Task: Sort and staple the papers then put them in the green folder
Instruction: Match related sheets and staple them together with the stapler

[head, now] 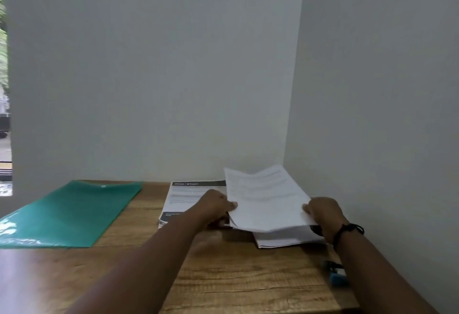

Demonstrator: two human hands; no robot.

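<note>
You hold a sheaf of white papers (267,199) raised and tilted over a lower stack (285,238). A printed sheet (185,195) lies just left. The green folder (67,211) lies flat, far left. A blue stapler (335,272) sits near right.

The flat green plastic folder (67,214) lies on the left side of the brown wooden desk (236,281). To its right, near the back wall, lies a printed sheet with a dark header bar (188,197). Right of that sheet, the left hand (216,205) and right hand (323,214) hold a bundle of white papers (265,199) by its two sides, above a lower stack of white papers (285,239) on the desk. A small blue and black stapler (335,274) sits nearer, at the desk's right edge.
</note>
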